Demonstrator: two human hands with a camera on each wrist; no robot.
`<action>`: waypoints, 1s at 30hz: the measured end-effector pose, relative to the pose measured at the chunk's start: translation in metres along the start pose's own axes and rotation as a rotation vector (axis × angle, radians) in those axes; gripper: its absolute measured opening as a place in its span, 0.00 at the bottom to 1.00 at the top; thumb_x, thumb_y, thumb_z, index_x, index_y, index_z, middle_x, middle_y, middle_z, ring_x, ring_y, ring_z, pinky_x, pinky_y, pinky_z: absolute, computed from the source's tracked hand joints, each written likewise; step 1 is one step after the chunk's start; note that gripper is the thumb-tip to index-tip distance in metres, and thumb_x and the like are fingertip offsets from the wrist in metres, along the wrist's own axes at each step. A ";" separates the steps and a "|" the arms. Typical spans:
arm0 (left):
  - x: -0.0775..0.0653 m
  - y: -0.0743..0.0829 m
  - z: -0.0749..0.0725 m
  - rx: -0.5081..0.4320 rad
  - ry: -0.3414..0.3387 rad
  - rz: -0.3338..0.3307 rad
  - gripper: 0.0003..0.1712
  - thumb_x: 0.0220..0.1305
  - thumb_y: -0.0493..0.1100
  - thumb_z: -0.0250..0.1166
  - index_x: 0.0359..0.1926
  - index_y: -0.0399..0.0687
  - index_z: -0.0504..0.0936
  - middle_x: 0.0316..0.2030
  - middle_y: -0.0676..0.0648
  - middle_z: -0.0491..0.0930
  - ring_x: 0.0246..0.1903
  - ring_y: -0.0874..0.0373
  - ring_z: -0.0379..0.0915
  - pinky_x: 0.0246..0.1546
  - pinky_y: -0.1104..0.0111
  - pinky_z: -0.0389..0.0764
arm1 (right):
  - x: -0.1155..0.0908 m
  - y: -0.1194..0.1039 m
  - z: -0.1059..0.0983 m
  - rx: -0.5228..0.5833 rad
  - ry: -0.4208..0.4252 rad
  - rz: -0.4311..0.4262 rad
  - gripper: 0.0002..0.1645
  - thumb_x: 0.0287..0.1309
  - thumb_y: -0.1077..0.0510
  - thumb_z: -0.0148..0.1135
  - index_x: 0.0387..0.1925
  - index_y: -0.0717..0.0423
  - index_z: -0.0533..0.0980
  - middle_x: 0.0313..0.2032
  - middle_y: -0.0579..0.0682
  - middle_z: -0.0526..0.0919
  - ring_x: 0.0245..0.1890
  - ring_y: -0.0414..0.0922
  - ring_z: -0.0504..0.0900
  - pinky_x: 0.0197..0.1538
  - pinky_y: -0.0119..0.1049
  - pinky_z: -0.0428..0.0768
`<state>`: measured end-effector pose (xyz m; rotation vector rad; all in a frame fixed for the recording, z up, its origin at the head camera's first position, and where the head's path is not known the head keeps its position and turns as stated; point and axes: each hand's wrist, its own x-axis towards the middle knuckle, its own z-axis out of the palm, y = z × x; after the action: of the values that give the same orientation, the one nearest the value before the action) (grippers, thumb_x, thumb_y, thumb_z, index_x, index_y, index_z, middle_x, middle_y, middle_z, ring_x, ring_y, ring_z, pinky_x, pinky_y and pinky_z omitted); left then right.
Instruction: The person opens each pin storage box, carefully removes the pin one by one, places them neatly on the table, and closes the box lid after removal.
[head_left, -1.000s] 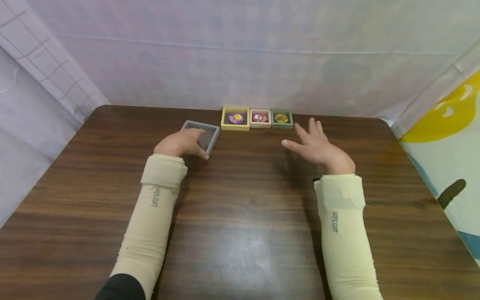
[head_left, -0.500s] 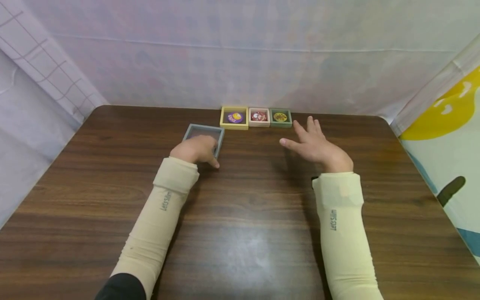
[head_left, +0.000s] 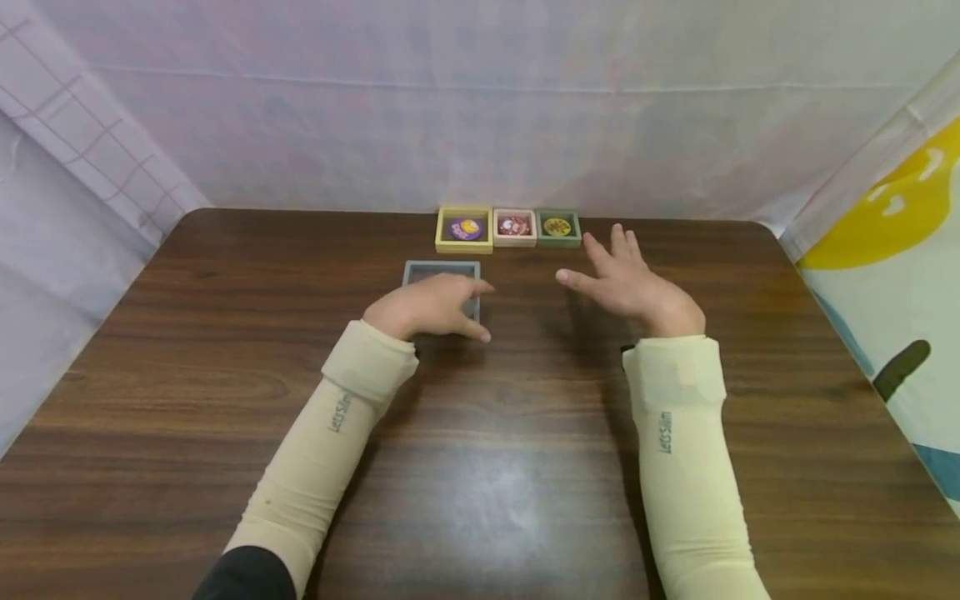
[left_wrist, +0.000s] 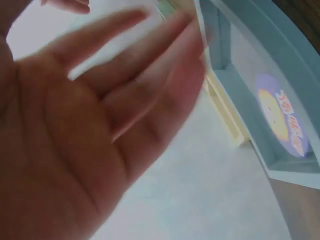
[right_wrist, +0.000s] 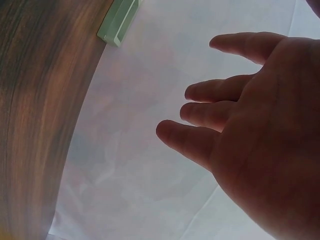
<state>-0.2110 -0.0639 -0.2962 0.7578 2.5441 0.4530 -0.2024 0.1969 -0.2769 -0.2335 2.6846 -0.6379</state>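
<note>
My left hand (head_left: 427,307) is over a square grey-blue tray (head_left: 442,265), hiding much of it, with thumb and fingers extended past its right side. In the left wrist view the blurred fingertips are at the tray's rim; whether they touch it I cannot tell. A round purple-and-yellow sticker (left_wrist: 281,116) shows on the tray's floor. On the right, my right hand (head_left: 630,285) hovers with its fingers spread, holding nothing, near a small green tray (head_left: 559,242). That tray stands in a row with a pink tray (head_left: 515,242) and a larger yellow tray (head_left: 464,248).
The row of trays lies along the back edge of the dark wooden table (head_left: 480,467), close to a pale cloth backdrop (head_left: 480,125). More patterned cloth hangs at the left and right sides.
The grey-blue tray has slid right and nearer, turning square to the table, while my left hand moved right with it and its fingers spread. My right hand has barely moved.
</note>
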 end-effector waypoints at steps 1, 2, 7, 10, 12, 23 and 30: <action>0.001 -0.002 -0.001 0.007 0.034 0.000 0.46 0.58 0.53 0.67 0.71 0.43 0.57 0.70 0.41 0.60 0.70 0.45 0.55 0.71 0.51 0.58 | 0.000 -0.001 0.000 -0.001 0.000 -0.001 0.54 0.62 0.28 0.39 0.73 0.55 0.32 0.70 0.65 0.14 0.70 0.60 0.13 0.69 0.67 0.29; 0.002 -0.005 -0.001 0.019 0.064 -0.007 0.47 0.57 0.53 0.68 0.71 0.44 0.55 0.71 0.40 0.57 0.71 0.44 0.51 0.72 0.50 0.55 | 0.001 -0.001 0.000 -0.002 -0.002 -0.001 0.54 0.62 0.28 0.39 0.73 0.55 0.33 0.70 0.65 0.14 0.70 0.60 0.13 0.69 0.67 0.29; 0.008 -0.022 0.002 0.040 0.066 -0.158 0.60 0.53 0.57 0.70 0.74 0.47 0.40 0.75 0.36 0.35 0.74 0.40 0.28 0.74 0.46 0.36 | 0.001 -0.003 0.002 -0.008 -0.011 -0.001 0.55 0.62 0.27 0.39 0.73 0.55 0.33 0.70 0.65 0.15 0.70 0.60 0.14 0.69 0.67 0.29; 0.013 -0.031 0.006 0.032 0.024 -0.227 0.65 0.52 0.60 0.69 0.74 0.46 0.33 0.74 0.34 0.26 0.74 0.39 0.20 0.73 0.46 0.28 | 0.002 -0.003 0.002 -0.011 -0.013 0.000 0.55 0.62 0.27 0.39 0.73 0.55 0.34 0.70 0.66 0.17 0.70 0.61 0.15 0.69 0.67 0.30; 0.016 -0.036 0.008 0.039 0.016 -0.242 0.67 0.51 0.61 0.69 0.74 0.44 0.31 0.73 0.33 0.24 0.73 0.39 0.19 0.72 0.46 0.26 | 0.002 -0.003 0.002 -0.008 -0.016 0.002 0.54 0.62 0.27 0.39 0.73 0.55 0.34 0.70 0.66 0.17 0.71 0.61 0.15 0.69 0.67 0.30; 0.020 -0.040 0.011 0.022 0.115 -0.163 0.75 0.37 0.63 0.77 0.74 0.46 0.35 0.68 0.30 0.45 0.68 0.37 0.41 0.70 0.46 0.54 | 0.003 -0.005 0.002 0.000 -0.025 0.006 0.54 0.62 0.28 0.41 0.73 0.55 0.35 0.71 0.66 0.18 0.71 0.60 0.16 0.70 0.66 0.30; 0.021 -0.032 0.010 -0.069 0.156 -0.049 0.73 0.37 0.69 0.73 0.74 0.54 0.36 0.73 0.32 0.39 0.72 0.35 0.34 0.68 0.39 0.55 | 0.001 -0.006 0.005 0.020 -0.074 0.013 0.48 0.66 0.33 0.41 0.74 0.56 0.42 0.75 0.63 0.38 0.74 0.61 0.36 0.72 0.63 0.43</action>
<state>-0.2352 -0.0754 -0.3244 0.6565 2.6687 0.6011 -0.2012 0.1892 -0.2786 -0.2290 2.6056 -0.6396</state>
